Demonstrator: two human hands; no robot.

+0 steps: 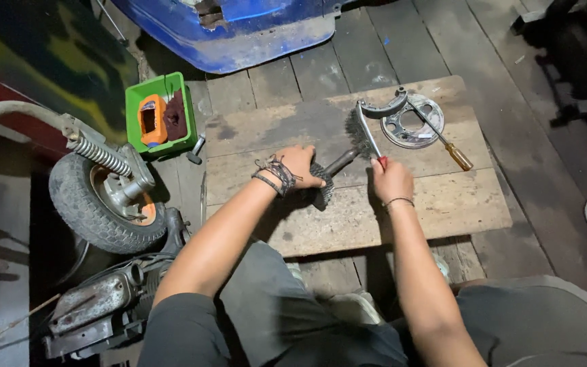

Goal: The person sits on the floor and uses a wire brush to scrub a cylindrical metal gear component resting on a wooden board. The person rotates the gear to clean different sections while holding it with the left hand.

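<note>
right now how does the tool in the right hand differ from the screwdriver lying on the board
The wire brush has a red handle end and is gripped by the right hand; the screwdriver has an amber handle and lies untouched. The brush stands tilted up, the screwdriver flat across the round metal plate. Both are slim hand tools on the wooden board.

Dark plank floor (388,47), worn wooden board (443,204) — dim light

A worn wooden board (436,204) rests on the plank floor (348,61). On it lie a round metal plate (412,129), a curved brake shoe (385,109) and a screwdriver (443,139).
</note>
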